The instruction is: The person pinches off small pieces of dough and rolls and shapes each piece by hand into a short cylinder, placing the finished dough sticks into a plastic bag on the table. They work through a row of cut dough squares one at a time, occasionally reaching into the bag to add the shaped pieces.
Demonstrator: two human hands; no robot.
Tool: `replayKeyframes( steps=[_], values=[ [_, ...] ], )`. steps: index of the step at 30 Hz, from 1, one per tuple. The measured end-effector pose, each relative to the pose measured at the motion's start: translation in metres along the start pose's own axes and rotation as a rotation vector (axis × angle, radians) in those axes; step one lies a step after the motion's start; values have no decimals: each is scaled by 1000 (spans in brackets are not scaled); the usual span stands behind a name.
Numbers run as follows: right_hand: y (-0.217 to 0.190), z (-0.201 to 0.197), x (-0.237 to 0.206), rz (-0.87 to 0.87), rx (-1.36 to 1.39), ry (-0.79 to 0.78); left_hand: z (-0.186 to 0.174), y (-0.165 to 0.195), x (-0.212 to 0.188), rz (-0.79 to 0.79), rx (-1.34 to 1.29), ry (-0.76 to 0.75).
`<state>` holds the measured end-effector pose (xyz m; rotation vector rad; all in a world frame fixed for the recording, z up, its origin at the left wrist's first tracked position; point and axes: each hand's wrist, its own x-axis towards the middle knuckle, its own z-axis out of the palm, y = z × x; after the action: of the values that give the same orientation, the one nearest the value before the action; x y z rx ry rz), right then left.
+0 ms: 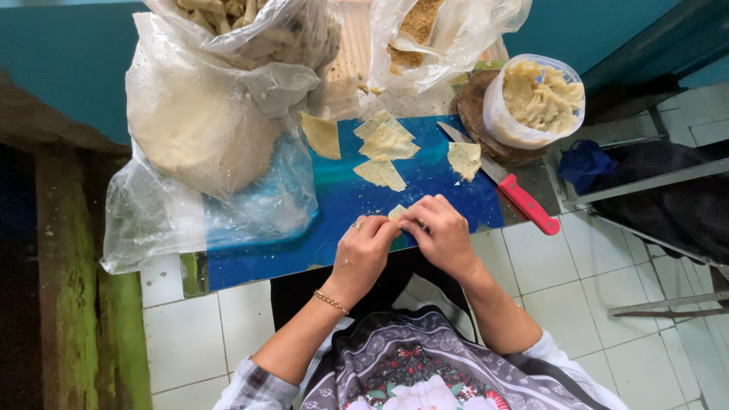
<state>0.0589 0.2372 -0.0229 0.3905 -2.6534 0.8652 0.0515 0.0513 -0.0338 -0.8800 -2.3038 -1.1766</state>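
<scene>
Nearest the camera is the person's patterned apron (425, 372), and just above it both hands meet at the near edge of the blue cutting board (342, 205). The left hand (364, 250), with a ring and a bracelet, and the right hand (440, 231) are both closed in a pinch on one small pale dough wrapper (397, 212), held just over the board — it looks to be mid-fold, not yet sealed as far as I can tell.

Farther up the board lie flat wrappers (383, 148) waiting their turn: a loose stack in the middle, one piece to its left and one to its right beside the knife. So several pieces seem left to do. No finished folded pieces show on the board itself.

Right of the board, a red-handled knife (505, 182) lies slantwise, blade toward the wrappers. Beyond it sits a round tub of pale filling (535, 99). Left of the board, a large clear plastic bag of dough (205, 129) spills over its edge and crowds the working room. Behind the board, two more bags (433, 30) rest on the worktop.
</scene>
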Motion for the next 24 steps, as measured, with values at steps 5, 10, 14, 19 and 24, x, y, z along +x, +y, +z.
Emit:
replayKeyframes(
  steps=[5,10,14,19,24],
  values=[
    [-1,-1,1,54,72,12,6,-6,3,-64,95,-75],
    [-12,3,-8,-160,-231,148,13,-19,20,-216,63,-213],
    [-10,1,-3,-94,-142,114,9,-20,23,-196,57,-220],
    [-8,-2,3,-10,-73,104,1,-12,14,-20,-8,-99],
    [-12,-2,-2,-128,-230,194,6,-14,13,-31,30,-95]
  ],
)
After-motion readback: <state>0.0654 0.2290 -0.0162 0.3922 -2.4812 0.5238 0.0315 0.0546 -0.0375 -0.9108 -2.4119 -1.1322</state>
